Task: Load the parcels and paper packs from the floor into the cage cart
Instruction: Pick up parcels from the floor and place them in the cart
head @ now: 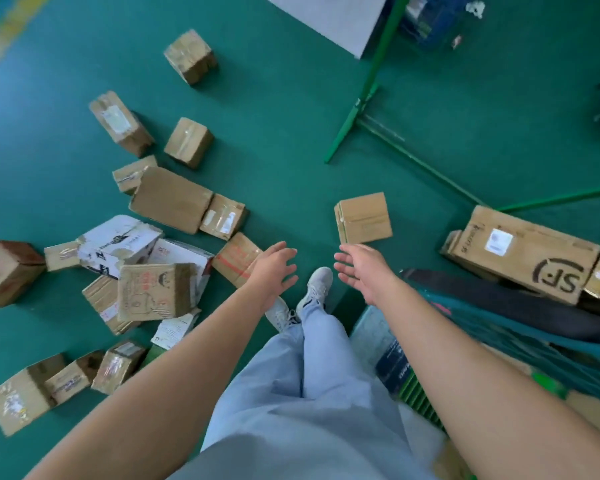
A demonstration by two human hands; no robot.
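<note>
Hands reach out over the green floor (291,98) — the left hand (274,271) and right hand (364,271) both empty, fingers spread, apart from each other. A small brown parcel (362,218) lies just beyond them; more parcels (170,199) lie scattered to the left — the cage cart (520,327) stands at right.

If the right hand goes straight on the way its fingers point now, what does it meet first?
Probably the lone brown parcel on the green floor. The right hand is open and empty, its fingers aimed up-left, so they may pass its left edge; depth is unclear.
</note>
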